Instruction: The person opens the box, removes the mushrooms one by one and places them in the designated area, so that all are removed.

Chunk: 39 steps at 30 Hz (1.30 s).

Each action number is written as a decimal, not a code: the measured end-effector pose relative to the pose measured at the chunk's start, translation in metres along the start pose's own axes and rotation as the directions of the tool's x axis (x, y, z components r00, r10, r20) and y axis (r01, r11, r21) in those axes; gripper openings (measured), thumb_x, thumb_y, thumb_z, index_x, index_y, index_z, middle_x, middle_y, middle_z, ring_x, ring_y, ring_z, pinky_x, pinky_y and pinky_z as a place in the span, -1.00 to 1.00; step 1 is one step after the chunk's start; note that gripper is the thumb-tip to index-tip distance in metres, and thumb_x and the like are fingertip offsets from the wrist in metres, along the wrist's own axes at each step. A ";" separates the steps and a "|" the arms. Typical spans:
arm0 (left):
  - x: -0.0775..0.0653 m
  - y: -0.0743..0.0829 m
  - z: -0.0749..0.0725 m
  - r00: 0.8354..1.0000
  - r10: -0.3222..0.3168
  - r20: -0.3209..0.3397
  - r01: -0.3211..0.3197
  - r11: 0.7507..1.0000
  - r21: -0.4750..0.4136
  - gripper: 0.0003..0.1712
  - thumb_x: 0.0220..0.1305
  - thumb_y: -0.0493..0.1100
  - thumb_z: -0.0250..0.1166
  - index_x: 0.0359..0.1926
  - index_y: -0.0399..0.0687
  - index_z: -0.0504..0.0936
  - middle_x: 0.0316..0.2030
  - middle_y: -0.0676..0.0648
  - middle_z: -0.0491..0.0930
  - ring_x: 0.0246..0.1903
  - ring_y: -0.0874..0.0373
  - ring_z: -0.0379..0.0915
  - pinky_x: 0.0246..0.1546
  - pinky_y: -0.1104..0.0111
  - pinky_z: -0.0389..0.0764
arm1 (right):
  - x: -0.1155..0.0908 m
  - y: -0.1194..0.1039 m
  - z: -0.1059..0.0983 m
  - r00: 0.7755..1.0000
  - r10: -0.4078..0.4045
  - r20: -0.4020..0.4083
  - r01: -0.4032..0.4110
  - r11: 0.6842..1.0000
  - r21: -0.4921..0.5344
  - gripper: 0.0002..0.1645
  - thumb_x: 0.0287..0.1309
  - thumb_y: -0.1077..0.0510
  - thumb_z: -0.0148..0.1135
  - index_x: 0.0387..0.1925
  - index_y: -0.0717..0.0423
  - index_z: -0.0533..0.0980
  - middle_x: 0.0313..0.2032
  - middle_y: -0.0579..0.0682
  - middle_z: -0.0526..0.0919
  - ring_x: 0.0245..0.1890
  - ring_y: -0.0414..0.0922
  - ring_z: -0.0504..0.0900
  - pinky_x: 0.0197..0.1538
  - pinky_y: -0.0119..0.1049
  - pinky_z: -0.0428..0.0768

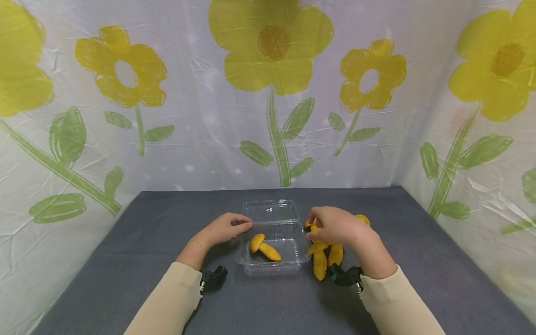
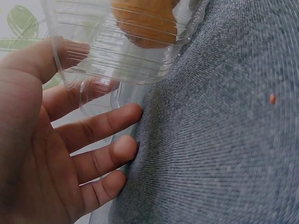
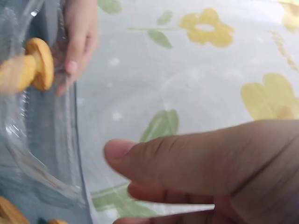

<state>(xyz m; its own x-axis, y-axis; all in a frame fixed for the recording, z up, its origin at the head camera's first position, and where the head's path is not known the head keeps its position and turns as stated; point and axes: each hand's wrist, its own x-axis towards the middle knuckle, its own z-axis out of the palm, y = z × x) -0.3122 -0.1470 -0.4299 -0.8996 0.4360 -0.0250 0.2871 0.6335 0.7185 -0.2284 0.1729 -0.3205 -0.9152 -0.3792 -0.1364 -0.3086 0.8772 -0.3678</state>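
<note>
A clear plastic clamshell box (image 1: 295, 235) lies with its lid (image 1: 270, 211) folded back. Inside its base is one yellow mushroom (image 1: 268, 250), also visible through the wall in the left wrist view. At the box's left side my left hand (image 1: 224, 229) pinches the rim between thumb and index finger, the other fingers reaching down to the cloth. Just right of the box, my right hand (image 1: 337, 225) hovers over several yellow mushrooms (image 1: 320, 265), partly hiding them. In the right wrist view its thumb (image 3: 154, 156) is stretched out, with nothing held between thumb and fingers.
A dark grey cloth (image 1: 176, 209) covers the table. Behind and beside it hangs a white curtain (image 1: 201, 139) printed with yellow flowers. A small reddish speck (image 2: 272, 99) lies on the cloth in the left wrist view. Each wrist wears a black strap (image 1: 214, 275).
</note>
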 end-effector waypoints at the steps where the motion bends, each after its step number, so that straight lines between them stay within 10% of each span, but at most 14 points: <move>1: 0.000 0.000 0.000 1.000 -0.001 0.002 0.001 1.000 0.000 -0.61 0.52 0.04 0.25 0.21 0.00 0.70 0.05 0.01 0.68 -0.22 0.18 0.61 -0.15 0.17 0.65 | 0.002 -0.002 0.002 1.000 -0.029 -0.010 0.029 1.000 -0.008 -0.63 0.28 0.01 0.45 0.00 0.08 0.56 -0.27 -0.05 0.56 -0.30 -0.11 0.52 -0.15 -0.12 0.54; 28: -0.001 0.001 -0.002 1.000 0.018 0.012 -0.018 0.999 -0.026 -0.60 0.53 0.04 0.23 0.21 -0.05 0.70 0.06 -0.03 0.67 -0.18 0.14 0.60 -0.15 0.15 0.65 | 0.039 -0.041 0.074 0.963 -0.267 0.020 0.265 0.940 -0.214 -0.07 0.16 -0.05 0.56 0.49 -0.09 0.32 0.31 0.04 0.45 -0.06 -0.09 0.66 -0.20 -0.22 0.63; 39: -0.001 -0.001 -0.002 1.000 0.019 0.022 -0.018 1.000 -0.024 -0.58 0.52 0.08 0.23 0.23 0.01 0.68 0.07 0.00 0.66 -0.16 0.15 0.61 -0.11 0.15 0.66 | 0.045 -0.035 0.087 0.936 -0.346 0.062 0.349 0.896 -0.275 -0.11 0.20 0.04 0.53 0.51 -0.24 0.35 -0.02 -0.03 0.57 -0.38 -0.23 0.53 -0.32 -0.29 0.56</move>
<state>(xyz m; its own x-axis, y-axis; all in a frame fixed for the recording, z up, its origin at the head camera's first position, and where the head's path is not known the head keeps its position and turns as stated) -0.3122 -0.1497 -0.4290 -0.8866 0.4617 -0.0269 0.2955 0.6102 0.7351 -0.2365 0.0991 -0.3941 -0.7338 -0.6769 -0.0574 -0.6674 0.7342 -0.1246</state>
